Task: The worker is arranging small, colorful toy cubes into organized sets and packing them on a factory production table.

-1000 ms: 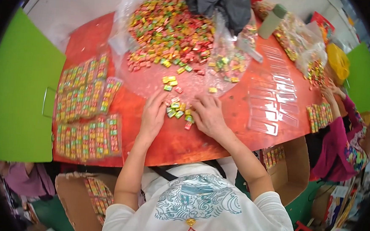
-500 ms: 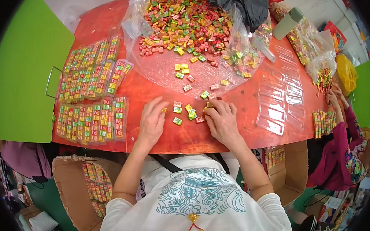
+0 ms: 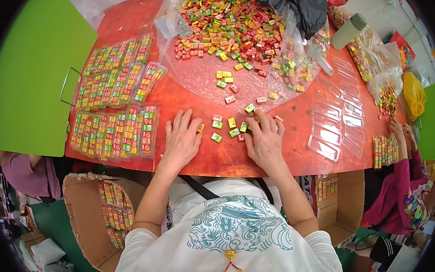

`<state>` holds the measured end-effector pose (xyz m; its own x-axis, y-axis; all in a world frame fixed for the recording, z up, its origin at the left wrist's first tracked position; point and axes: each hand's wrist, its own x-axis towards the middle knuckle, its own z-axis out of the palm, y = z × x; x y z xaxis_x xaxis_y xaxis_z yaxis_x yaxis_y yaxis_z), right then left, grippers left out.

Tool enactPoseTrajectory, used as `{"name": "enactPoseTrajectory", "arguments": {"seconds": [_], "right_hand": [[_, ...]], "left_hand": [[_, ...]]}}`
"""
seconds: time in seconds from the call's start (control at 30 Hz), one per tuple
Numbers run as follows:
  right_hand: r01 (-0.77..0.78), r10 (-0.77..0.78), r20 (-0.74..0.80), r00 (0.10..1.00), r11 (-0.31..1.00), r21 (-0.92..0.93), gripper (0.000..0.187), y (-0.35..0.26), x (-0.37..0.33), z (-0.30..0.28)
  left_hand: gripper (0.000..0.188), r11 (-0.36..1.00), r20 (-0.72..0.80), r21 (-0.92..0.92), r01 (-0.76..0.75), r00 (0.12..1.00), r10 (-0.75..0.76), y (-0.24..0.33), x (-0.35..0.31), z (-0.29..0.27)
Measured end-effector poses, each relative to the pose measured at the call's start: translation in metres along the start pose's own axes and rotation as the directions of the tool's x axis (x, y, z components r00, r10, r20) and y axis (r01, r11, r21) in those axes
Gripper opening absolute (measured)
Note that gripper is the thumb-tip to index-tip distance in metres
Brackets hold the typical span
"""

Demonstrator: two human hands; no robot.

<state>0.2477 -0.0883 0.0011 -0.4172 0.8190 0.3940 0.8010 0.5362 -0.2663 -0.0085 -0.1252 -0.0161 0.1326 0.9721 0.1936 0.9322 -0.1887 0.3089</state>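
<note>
My left hand (image 3: pixel 183 138) lies palm down on the red table (image 3: pixel 176 166), fingers spread, with a small yellow wrapped block (image 3: pixel 200 128) beside its thumb side. Across a small gap, my right hand (image 3: pixel 267 141) rests with fingers apart over some blocks and partly hides them. Between the hands lie several loose sweet-sized blocks: a green one (image 3: pixel 216 137), a yellow one (image 3: pixel 231 123) and a red one (image 3: pixel 217 118) among them. A green block (image 3: pixel 249 108) sits just beyond my right fingertips.
A large heap of wrapped blocks (image 3: pixel 234 25) lies on clear plastic sheeting at the back. Filled blister trays (image 3: pixel 113 129) line the left side; clear trays (image 3: pixel 327 128) lie on the right. A green bottle (image 3: pixel 348 32) stands far right, near a co-worker's hands (image 3: pixel 402 132).
The whole view has shifted slightly. My left fingers have spread apart and sit farther from the middle blocks. Between my hands, a few blocks have shifted slightly against each other.
</note>
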Motion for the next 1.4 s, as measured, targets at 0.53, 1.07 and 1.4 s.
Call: {"name": "enactPoseTrajectory", "arguments": {"seconds": [0.53, 1.07, 1.4], "right_hand": [[0.251, -0.247, 0.1, 0.964, 0.967, -0.036, 0.017, -0.044, 0.057, 0.048], [0.342, -0.356, 0.075, 0.931, 0.926, 0.16, 0.025, -0.04, 0.016, 0.028], [0.315, -0.322, 0.037, 0.946, 0.942, 0.118, 0.025, -0.067, 0.014, 0.046]], "left_hand": [[0.039, 0.997, -0.148, -0.032, 0.068, 0.986, -0.072, 0.007, -0.005, 0.011], [0.035, 0.994, -0.15, -0.04, 0.106, 0.982, -0.111, 0.0, -0.019, 0.003], [0.039, 0.994, -0.114, -0.059, 0.097, 0.988, -0.103, 0.023, -0.048, 0.005]]}}
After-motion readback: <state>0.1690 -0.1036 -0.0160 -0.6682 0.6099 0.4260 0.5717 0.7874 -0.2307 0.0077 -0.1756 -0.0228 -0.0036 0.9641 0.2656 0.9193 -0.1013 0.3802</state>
